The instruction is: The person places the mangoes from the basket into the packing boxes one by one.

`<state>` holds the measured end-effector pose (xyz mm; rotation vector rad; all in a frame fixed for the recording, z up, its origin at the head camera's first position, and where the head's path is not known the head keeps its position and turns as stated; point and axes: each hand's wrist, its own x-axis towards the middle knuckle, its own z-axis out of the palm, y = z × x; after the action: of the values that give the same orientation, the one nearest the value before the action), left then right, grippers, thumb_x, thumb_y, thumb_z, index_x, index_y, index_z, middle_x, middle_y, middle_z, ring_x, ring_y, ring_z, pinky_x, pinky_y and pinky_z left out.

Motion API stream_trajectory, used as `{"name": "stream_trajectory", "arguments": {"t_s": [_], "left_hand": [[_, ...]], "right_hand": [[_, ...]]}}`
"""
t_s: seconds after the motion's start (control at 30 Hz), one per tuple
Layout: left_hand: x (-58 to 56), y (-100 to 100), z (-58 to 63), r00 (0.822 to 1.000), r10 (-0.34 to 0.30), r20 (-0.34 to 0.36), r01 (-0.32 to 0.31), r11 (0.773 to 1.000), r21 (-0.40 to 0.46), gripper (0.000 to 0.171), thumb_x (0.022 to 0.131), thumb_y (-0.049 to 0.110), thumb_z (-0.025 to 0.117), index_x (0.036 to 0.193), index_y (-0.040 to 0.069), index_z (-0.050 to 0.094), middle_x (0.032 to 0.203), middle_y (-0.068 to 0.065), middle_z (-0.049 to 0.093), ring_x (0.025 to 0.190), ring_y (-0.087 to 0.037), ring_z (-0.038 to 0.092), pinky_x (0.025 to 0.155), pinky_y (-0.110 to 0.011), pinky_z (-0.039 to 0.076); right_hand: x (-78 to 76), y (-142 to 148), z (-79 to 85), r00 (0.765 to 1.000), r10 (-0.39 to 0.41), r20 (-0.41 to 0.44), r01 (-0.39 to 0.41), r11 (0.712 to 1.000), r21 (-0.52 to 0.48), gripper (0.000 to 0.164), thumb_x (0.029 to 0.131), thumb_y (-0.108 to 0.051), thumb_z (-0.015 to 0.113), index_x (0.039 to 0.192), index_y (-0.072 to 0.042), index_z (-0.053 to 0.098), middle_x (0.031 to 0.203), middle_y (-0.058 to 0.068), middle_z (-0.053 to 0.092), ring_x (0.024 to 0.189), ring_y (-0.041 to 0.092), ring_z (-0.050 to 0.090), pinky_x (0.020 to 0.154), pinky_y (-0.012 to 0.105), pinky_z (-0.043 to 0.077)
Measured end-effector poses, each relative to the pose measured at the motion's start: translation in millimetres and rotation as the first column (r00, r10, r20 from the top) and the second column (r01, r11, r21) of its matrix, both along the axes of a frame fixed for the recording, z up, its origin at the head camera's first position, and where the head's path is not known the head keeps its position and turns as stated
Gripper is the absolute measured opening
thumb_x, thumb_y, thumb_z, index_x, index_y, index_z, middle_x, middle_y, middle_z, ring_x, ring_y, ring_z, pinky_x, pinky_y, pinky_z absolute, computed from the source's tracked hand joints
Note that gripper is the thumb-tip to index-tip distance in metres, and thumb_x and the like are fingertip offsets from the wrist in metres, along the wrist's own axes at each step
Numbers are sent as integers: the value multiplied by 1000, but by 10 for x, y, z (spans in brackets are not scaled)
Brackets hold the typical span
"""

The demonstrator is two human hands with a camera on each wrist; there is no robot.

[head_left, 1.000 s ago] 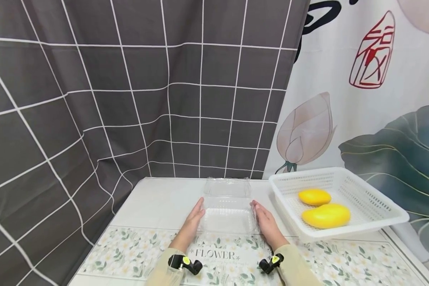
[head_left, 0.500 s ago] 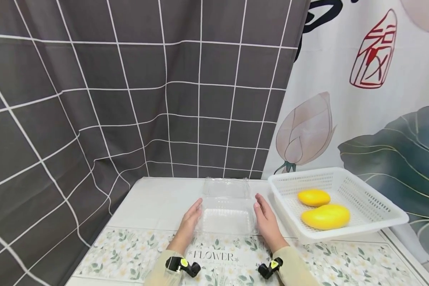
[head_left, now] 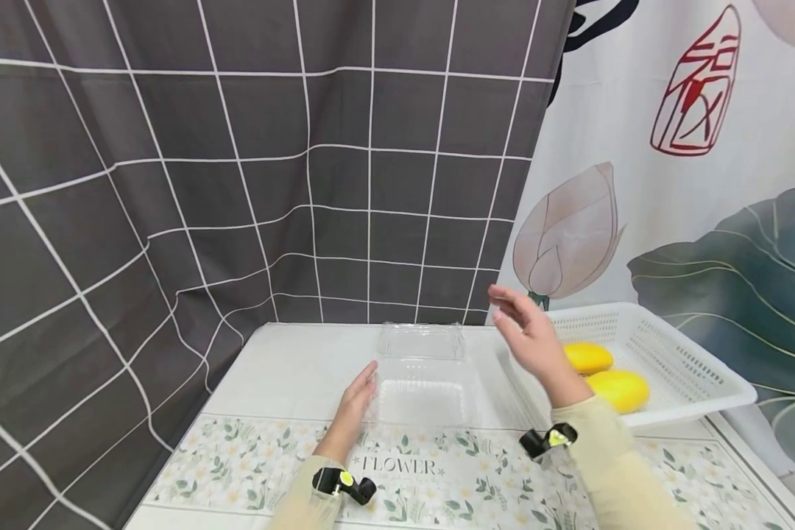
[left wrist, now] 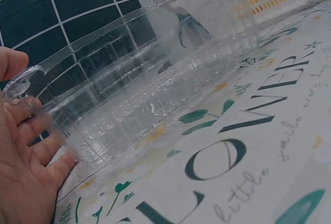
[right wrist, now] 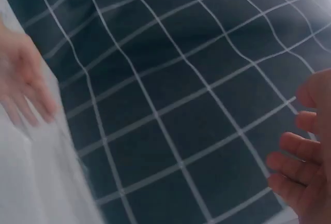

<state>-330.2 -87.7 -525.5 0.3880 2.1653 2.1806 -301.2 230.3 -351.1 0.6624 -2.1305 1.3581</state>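
A clear plastic clamshell box (head_left: 427,397) lies on the table with its lid (head_left: 420,341) folded back toward the curtain. Along the box's left side rests my left hand (head_left: 355,403); in the left wrist view its fingers (left wrist: 45,149) lie against the clear wall, the thumb above the rim. My right hand (head_left: 533,340) is raised, holding nothing, in front of the left edge of a white plastic basket (head_left: 689,412). Its fingers (right wrist: 295,167) are loosely bent in the right wrist view. Two yellow mangoes (head_left: 619,390) lie in the basket, partly hidden by the right hand and forearm.
A floral mat (head_left: 252,460) printed with FLOWER covers the table's front part. A dark gridded curtain (head_left: 305,184) hangs behind and to the left. Behind the basket hangs a pale cloth (head_left: 570,228) with a flower print.
My right hand has left the box's right side and moved up and to the right, to the basket's near-left edge. The left hand stays beside the box.
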Motion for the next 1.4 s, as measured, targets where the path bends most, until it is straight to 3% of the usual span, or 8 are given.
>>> {"name": "stream_trajectory", "arguments": {"t_s": [0.23,0.37,0.5,0.67,0.8,1.07,1.2,1.4], "left_hand": [[-12,-12,-3,1000,10,8,-10,1000,0,54,108,20,39,159,6,30,166,-14,24,154,-35,17,125,-51,10],[8,-10,-3,999,18,30,-17,1000,-22,54,107,21,40,159,9,31,166,-12,24,154,-35,17,125,-52,10],[22,6,-17,999,17,45,-16,999,-38,56,106,27,41,159,12,31,167,-9,24,154,-34,17,125,-54,11],[25,32,-57,999,15,41,-14,999,-29,56,107,28,41,159,11,31,167,-10,24,154,-34,18,125,-53,12],[43,35,-66,999,10,46,-10,1000,-15,55,107,26,41,160,12,31,167,-9,23,154,-32,17,125,-51,11],[52,6,-5,1000,20,16,-20,999,-26,56,107,25,40,160,9,29,166,-9,25,154,-33,17,125,-52,11],[45,2,11,999,22,23,-21,999,-33,56,107,25,40,160,10,30,166,-8,27,154,-32,18,125,-51,11],[18,3,2,1000,19,11,-19,1000,-17,56,106,22,41,159,6,31,166,-12,26,153,-35,19,125,-53,12]], "right_hand": [[-163,481,266,990,-105,92,89,982,165,38,104,-11,55,139,3,54,137,22,58,122,36,57,93,3,42],[-284,800,271,956,-193,222,131,955,267,42,107,-23,50,143,0,51,139,21,57,122,35,56,103,26,48],[-411,1114,192,897,-221,383,112,952,286,51,109,-35,45,146,0,46,143,26,51,127,43,51,110,60,42],[-504,1462,13,818,-287,498,106,927,360,62,109,-43,39,148,5,41,146,34,43,129,52,44,108,70,37],[-552,1656,-118,769,-337,544,86,897,434,64,109,-44,37,147,7,40,146,38,39,131,56,39,107,74,33],[-633,1836,-297,657,-364,660,36,890,455,74,106,-50,44,150,8,34,152,39,30,134,57,32,109,76,27],[-627,1886,-383,604,-390,695,-15,866,500,72,103,-44,53,148,9,37,149,40,33,128,55,40,108,76,30],[-590,1919,-532,551,-414,724,-75,840,537,72,96,-39,66,148,4,41,146,39,37,114,47,50,102,72,39]]}}
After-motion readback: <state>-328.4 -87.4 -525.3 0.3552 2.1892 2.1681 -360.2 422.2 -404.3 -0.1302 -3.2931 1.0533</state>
